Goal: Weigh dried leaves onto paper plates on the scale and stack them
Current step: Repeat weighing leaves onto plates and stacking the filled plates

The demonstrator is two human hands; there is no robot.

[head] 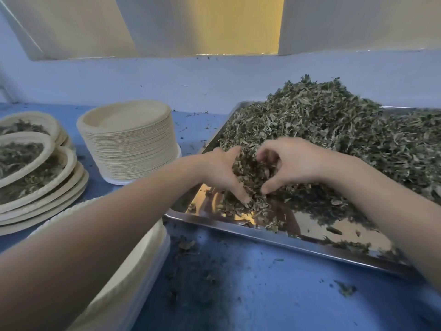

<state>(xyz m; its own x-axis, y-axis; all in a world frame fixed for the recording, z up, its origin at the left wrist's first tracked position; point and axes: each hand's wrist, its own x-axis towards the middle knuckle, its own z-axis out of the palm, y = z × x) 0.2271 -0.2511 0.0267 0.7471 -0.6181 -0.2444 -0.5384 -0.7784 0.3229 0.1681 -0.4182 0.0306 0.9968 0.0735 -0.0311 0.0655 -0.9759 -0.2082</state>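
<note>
Your left hand (222,170) and right hand (293,163) curl together around a clump of dried leaves (334,130) at the near edge of the pile on the metal tray (274,232), right on the table (238,283). Filled plates (35,177) stack far left, beside empty paper plates (128,139).

Both forearms reach forward, left hand (220,172) and right hand (290,163) cupped together, fingers curled.

2 hands (250,170) cupping dried leaves (334,130), steel tray (274,235), stacked paper plates (128,139)
</note>
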